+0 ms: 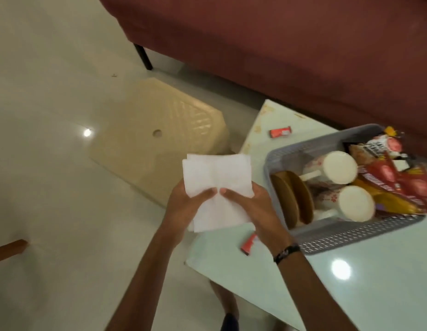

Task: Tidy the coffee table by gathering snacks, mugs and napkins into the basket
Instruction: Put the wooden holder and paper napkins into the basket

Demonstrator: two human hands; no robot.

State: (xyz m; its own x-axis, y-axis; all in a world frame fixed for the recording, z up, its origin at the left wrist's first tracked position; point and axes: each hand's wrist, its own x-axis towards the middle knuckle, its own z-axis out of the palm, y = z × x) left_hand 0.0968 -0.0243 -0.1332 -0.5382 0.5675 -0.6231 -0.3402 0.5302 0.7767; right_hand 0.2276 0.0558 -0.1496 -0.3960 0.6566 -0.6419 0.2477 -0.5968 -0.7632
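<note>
Both forearms are reaching forward from the bottom of the frame, meeting over the left edge of the coffee table (303,295). The left hand (183,201) and right hand (248,204) are gripping a stack of white napkins (217,187) between them, thumbs pressing on top near the middle and fingers curling underneath, holding it in the air just left of the grey basket (346,232). A dark wristband (286,253) is circling the right wrist. Inside the basket, two white mugs (339,168) are lying on their sides beside brown coasters (293,199), with red and yellow snack packets (399,182) filling the right end. Two small red wrappers are lying on the tabletop, one (280,131) beyond the basket and one (248,243) beneath the right forearm. A cream plastic stool (160,139) is standing on the pale floor beside the table, in front of a maroon sofa (279,44)
</note>
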